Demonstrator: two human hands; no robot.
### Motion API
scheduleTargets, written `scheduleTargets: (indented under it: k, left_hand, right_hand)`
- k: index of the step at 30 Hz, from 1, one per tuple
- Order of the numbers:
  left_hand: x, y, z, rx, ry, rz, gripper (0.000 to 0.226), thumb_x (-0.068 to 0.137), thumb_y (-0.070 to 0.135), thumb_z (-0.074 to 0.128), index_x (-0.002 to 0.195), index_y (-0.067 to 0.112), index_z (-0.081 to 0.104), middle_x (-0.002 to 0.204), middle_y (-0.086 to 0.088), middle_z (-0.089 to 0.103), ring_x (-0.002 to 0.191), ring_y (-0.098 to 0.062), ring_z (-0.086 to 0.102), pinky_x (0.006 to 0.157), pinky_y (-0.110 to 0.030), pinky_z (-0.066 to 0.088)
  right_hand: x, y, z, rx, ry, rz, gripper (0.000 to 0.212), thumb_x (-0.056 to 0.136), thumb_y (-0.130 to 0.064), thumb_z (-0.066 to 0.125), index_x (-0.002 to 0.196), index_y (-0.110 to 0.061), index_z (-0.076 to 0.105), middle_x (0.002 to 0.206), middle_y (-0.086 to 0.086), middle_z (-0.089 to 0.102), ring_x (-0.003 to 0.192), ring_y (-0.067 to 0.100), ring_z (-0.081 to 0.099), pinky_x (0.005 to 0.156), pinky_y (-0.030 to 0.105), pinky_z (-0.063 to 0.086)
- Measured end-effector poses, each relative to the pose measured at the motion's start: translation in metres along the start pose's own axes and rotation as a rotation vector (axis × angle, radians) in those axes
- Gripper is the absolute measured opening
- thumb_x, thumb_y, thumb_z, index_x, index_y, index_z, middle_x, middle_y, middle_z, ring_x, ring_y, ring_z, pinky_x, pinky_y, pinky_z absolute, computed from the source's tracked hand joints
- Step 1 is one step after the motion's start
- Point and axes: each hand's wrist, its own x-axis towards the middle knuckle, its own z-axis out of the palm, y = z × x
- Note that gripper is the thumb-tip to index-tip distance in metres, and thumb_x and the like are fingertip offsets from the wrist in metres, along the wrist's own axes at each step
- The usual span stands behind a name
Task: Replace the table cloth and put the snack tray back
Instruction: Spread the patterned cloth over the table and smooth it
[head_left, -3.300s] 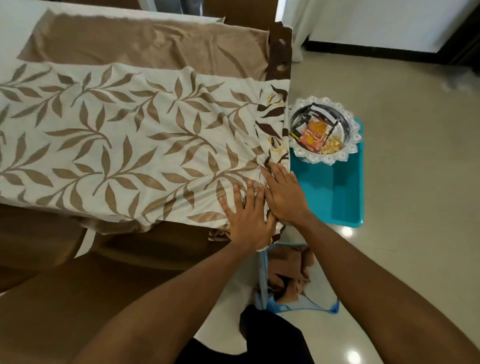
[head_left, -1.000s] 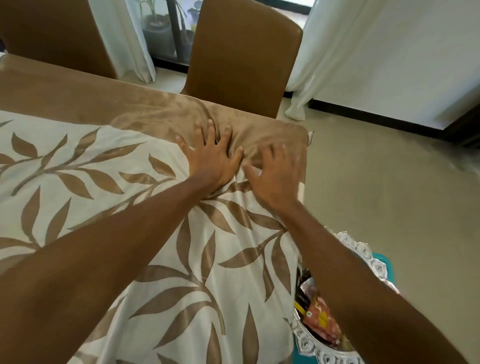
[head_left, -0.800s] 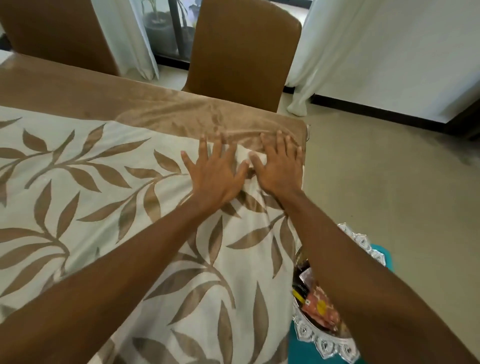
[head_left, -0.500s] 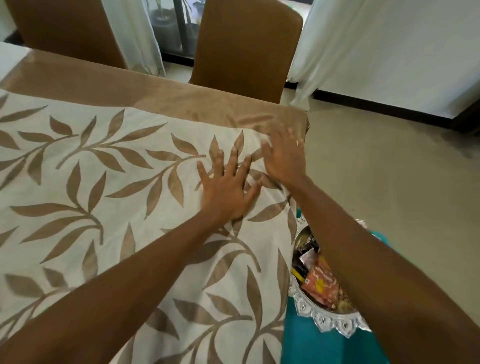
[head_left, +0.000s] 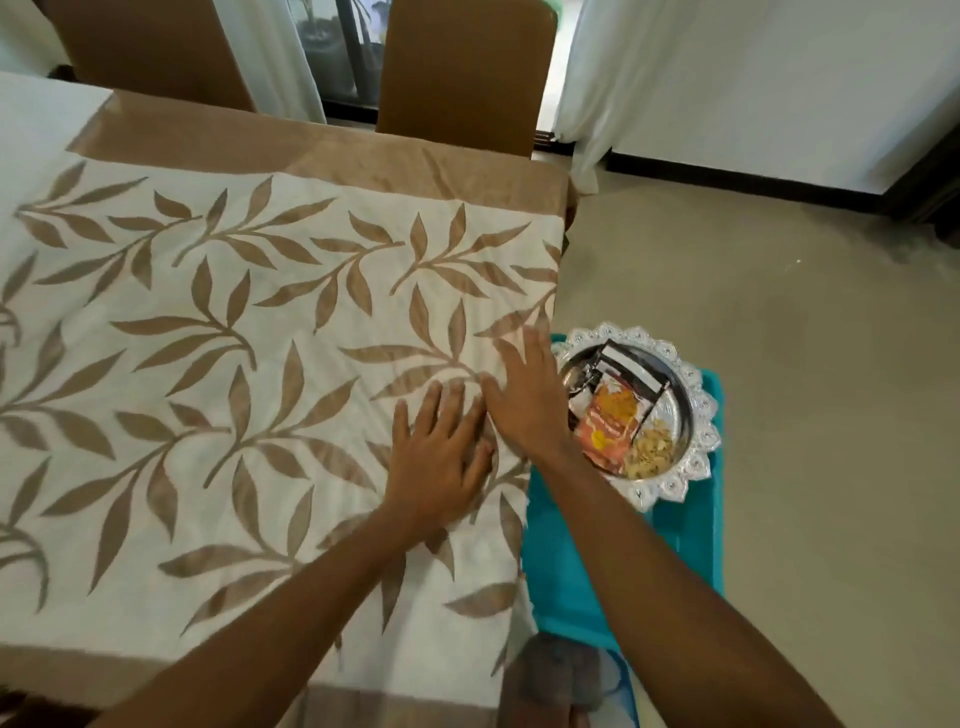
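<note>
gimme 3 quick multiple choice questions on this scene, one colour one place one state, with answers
1. What colour are the leaves printed on the white fabric table cloth?
A. green
B. tan brown
C. blue

2. Where does the round silver snack tray with the scalloped rim stand?
A. on the table cloth
B. on a chair seat
C. on the teal flat surface off to the right

3. How do the left hand and right hand lie?
A. flat on the table cloth, fingers straight
B. gripping the snack tray
C. clenched in fists

Answers: 1 B, the leaf shapes are tan brown on white. 2 C, teal shows under and around the tray. 3 A, both palms lie on the cloth near its right edge.
</note>
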Motion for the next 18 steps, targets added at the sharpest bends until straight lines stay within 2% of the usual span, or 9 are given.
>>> scheduleTargets:
  k: [2,4,5,8,11,13,15,17,18]
  left_hand:
    - [-0.052,0.008,0.004,-0.001,-0.011,0.044,0.063,0.101,0.056,0.023,0.156,0.027,0.029,0.165,-0.003,0.02,0.154,-0.027,0.012,0.12,-0.059,0.011]
    - [-0.102,0.016,0.014,0.007,-0.021,0.101,0.062,0.1,0.054,0.032,0.154,0.023,0.037,0.163,-0.006,0.027,0.152,-0.028,0.02,0.118,-0.058,0.016]
    - [-0.113,0.018,0.017,0.006,-0.015,0.128,0.062,0.099,0.052,0.036,0.153,0.022,0.039,0.162,-0.006,0.03,0.151,-0.029,0.022,0.118,-0.058,0.017]
    - [-0.164,0.03,0.022,-0.027,-0.035,0.131,0.058,0.101,0.048,0.033,0.153,0.024,0.037,0.162,-0.004,0.029,0.152,-0.026,0.021,0.119,-0.057,0.015]
    - [-0.203,0.038,0.025,-0.015,-0.074,0.108,0.061,0.101,0.053,0.026,0.157,0.028,0.026,0.166,-0.001,0.018,0.154,-0.023,0.013,0.122,-0.053,0.007]
    - [-0.229,0.041,0.027,0.017,-0.071,0.11,0.066,0.101,0.059,0.023,0.159,0.028,0.021,0.167,-0.001,0.013,0.154,-0.022,0.007,0.122,-0.053,0.006]
    - [-0.244,0.043,0.03,0.032,-0.079,0.102,0.071,0.098,0.066,0.02,0.159,0.029,0.017,0.167,-0.001,0.008,0.155,-0.023,0.003,0.122,-0.055,0.006]
    - [-0.25,0.046,0.03,0.056,-0.109,0.089,0.079,0.094,0.072,0.021,0.16,0.031,0.008,0.168,-0.002,-0.002,0.154,-0.024,-0.006,0.121,-0.057,0.002]
    - [-0.254,0.047,0.028,0.079,-0.139,0.093,0.082,0.092,0.074,0.022,0.159,0.032,0.001,0.167,-0.002,-0.009,0.154,-0.025,-0.011,0.121,-0.058,-0.001]
  right_hand:
    - [-0.062,-0.002,0.007,0.044,0.044,-0.025,0.05,0.104,-0.041,0.045,0.151,-0.026,0.043,0.166,0.009,0.023,0.153,0.028,0.018,0.121,0.047,0.029]
    - [-0.123,-0.004,0.018,0.182,0.063,-0.035,0.046,0.108,-0.034,0.038,0.154,-0.034,0.037,0.169,0.002,0.013,0.153,0.018,0.021,0.12,0.038,0.031]
    - [-0.143,-0.004,0.023,0.287,0.05,0.002,0.046,0.109,-0.03,0.036,0.155,-0.036,0.036,0.169,-0.002,0.014,0.15,0.012,0.024,0.12,0.035,0.032]
    - [-0.221,-0.008,0.031,0.595,0.022,0.193,0.045,0.11,-0.029,0.036,0.154,-0.034,0.035,0.153,-0.013,0.039,0.138,0.002,0.037,0.118,0.034,0.034]
    - [-0.285,-0.016,0.034,0.843,-0.03,0.39,0.048,0.109,-0.035,0.04,0.156,-0.035,0.03,0.149,-0.017,0.04,0.136,0.003,0.041,0.114,0.029,0.036]
    - [-0.328,-0.01,0.047,0.917,-0.1,0.502,0.05,0.109,-0.034,0.04,0.157,-0.029,0.028,0.149,-0.013,0.042,0.134,0.007,0.044,0.112,0.031,0.04]
    - [-0.358,0.0,0.059,0.89,-0.236,0.61,0.045,0.108,-0.035,0.043,0.152,-0.028,0.037,0.147,-0.003,0.052,0.129,0.015,0.053,0.103,0.027,0.046]
    - [-0.372,0.006,0.059,0.908,-0.349,0.735,0.035,0.109,-0.028,0.043,0.139,-0.014,0.052,0.138,0.016,0.06,0.121,0.027,0.059,0.081,0.014,0.048]
    - [-0.379,0.006,0.054,0.939,-0.395,0.81,0.032,0.11,-0.022,0.04,0.133,-0.005,0.056,0.135,0.023,0.059,0.118,0.032,0.059,0.072,0.016,0.047]
